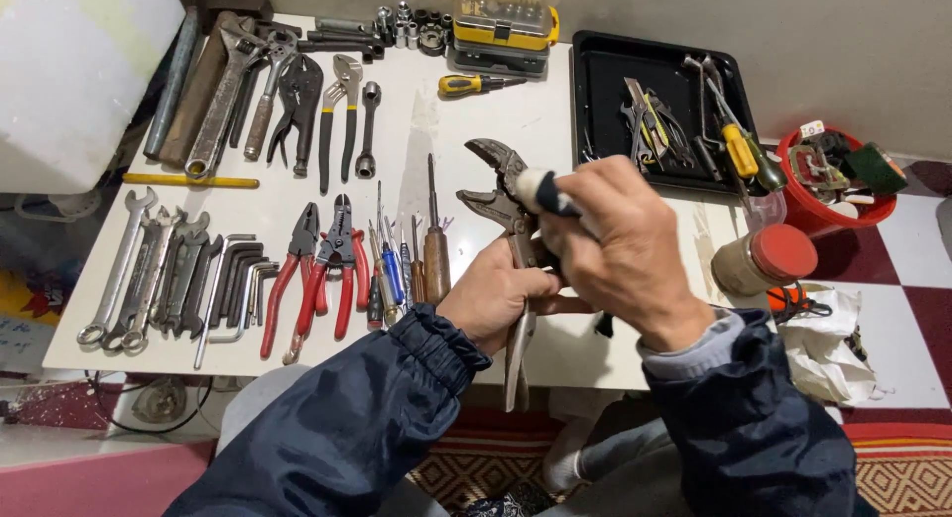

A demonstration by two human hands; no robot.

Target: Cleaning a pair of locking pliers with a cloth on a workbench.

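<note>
Head view: your left hand (pixel 494 301) has a closed grip on the groove-joint pliers (pixel 508 215) over the worktop (pixel 555 130); your right hand (pixel 620 244) is wrapped round a white-tipped tool (pixel 540 190) at their joint.

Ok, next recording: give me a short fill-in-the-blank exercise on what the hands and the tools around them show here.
1. The left hand grips the handles of rusty slip-joint ____.
2. The right hand holds a small brush against the tool's ____.
3. The black tray lies to the ____ of the yellow bit case.

Missing words: pliers; jaws; right
</note>
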